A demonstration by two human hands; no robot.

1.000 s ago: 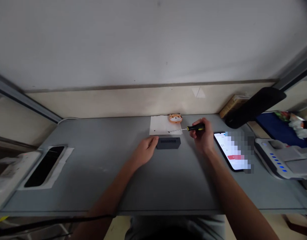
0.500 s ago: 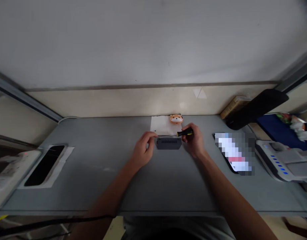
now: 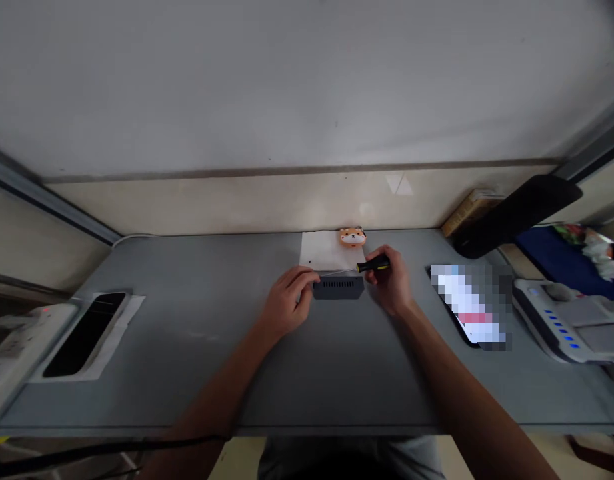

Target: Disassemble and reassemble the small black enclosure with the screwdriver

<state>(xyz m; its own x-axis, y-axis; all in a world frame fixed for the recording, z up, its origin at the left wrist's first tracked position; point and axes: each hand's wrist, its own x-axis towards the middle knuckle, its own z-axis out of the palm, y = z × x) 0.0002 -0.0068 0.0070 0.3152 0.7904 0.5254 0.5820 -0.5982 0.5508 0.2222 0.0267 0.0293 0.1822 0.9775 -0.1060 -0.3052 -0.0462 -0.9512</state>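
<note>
Gripping a black and yellow screwdriver (image 3: 374, 265) by its handle, the right hand (image 3: 391, 285) is closed around it, just past the right end of a dark gray box (image 3: 338, 289). The thin metal rod points left, along the far edge of the box. The box sits on the gray table (image 3: 187, 353), in the middle, between the two hands, and has a row of little slots. The left hand (image 3: 289, 300) is at the box's left end, with its fingers bent, near the screwdriver's tip. I cannot tell if those fingers pinch anything. On the far side of the box lies white paper (image 3: 319, 247), with a tiny dark speck (image 3: 310, 261) on it, too small to name. An orange animal-face thing (image 3: 353, 237) sits at the paper's far right corner. To the right is a lit phone (image 3: 467, 307), partly blurred.
</note>
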